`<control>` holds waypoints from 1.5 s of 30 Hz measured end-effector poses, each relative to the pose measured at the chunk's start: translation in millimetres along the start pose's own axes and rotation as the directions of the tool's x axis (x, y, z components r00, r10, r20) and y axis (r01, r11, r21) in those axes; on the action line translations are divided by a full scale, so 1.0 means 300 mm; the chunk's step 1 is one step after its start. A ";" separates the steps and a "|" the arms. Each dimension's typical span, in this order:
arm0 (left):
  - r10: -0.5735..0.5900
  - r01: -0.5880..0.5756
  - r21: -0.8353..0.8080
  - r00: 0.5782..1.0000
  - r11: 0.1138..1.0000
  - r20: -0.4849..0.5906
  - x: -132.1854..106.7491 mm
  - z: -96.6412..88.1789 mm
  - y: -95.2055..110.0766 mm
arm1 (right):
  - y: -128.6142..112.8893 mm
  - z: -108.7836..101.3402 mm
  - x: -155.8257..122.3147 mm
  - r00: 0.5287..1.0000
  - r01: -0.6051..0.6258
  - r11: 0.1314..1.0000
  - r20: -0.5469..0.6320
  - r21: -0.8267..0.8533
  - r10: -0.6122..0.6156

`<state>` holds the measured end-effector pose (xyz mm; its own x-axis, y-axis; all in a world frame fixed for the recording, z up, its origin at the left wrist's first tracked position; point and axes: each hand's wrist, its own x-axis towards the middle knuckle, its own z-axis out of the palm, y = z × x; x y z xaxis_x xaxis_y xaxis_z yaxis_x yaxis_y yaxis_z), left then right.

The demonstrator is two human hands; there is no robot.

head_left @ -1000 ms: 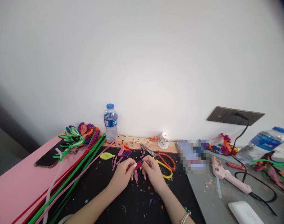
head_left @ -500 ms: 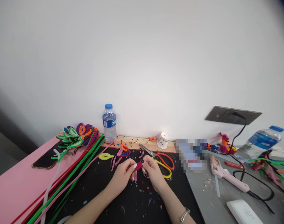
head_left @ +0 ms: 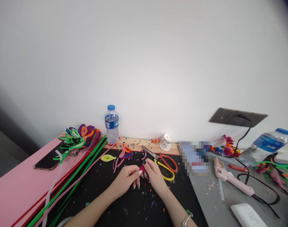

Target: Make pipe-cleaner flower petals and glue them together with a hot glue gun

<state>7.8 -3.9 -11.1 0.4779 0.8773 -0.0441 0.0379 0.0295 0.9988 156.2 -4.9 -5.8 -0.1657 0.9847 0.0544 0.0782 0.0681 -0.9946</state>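
Note:
Between my fingertips, over the black mat [head_left: 106, 201], is a small magenta fuzzy piece that looks like pipe cleaner [head_left: 142, 168]. My left hand [head_left: 128, 180] pinches it between thumb and fingers, and my right hand [head_left: 154, 176] grips it from the other side. Much of the piece is hidden by the fingers. Just beyond the right hand lie scissors [head_left: 173, 164] with red and yellow handles, blades pointing up and left. Past the left hand rest a yellow pipe cleaner loop [head_left: 107, 158] and pink strips [head_left: 117, 164].
Long pipe cleaners [head_left: 70, 186] and a dark phone [head_left: 48, 159] lie at left. A water bottle [head_left: 112, 124] and an upturned paper cup [head_left: 166, 142] stand near the wall. At right are a pink glue gun [head_left: 235, 181] with a black cord and a white case [head_left: 246, 215].
Both hands have shifted slightly, and less of the magenta piece shows. The pink end that hung below the fingers is now out of sight. The view has moved a little.

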 end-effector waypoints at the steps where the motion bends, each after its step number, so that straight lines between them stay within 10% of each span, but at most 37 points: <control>1: -0.001 0.001 -0.004 1.000 1.000 0.005 0.000 0.000 0.002 | 0.002 0.000 -0.001 1.000 0.012 1.000 0.007 -0.028 -0.012; 15: -0.021 0.022 -0.035 0.999 0.999 0.030 0.005 -0.001 0.002 | -0.019 -0.021 -0.004 0.967 0.155 0.886 -0.117 -0.436 -0.226; 45: -0.008 0.007 -0.014 0.999 1.000 -0.054 0.011 -0.001 -0.001 | 0.003 -0.020 -0.005 0.954 0.113 0.913 -0.214 -0.392 -0.210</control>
<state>8.9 -0.8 -11.4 0.4296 0.9016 -0.0506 0.0293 0.0421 0.9987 162.6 -5.4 -6.2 0.0357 0.9595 0.2794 0.4383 0.2363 -0.8672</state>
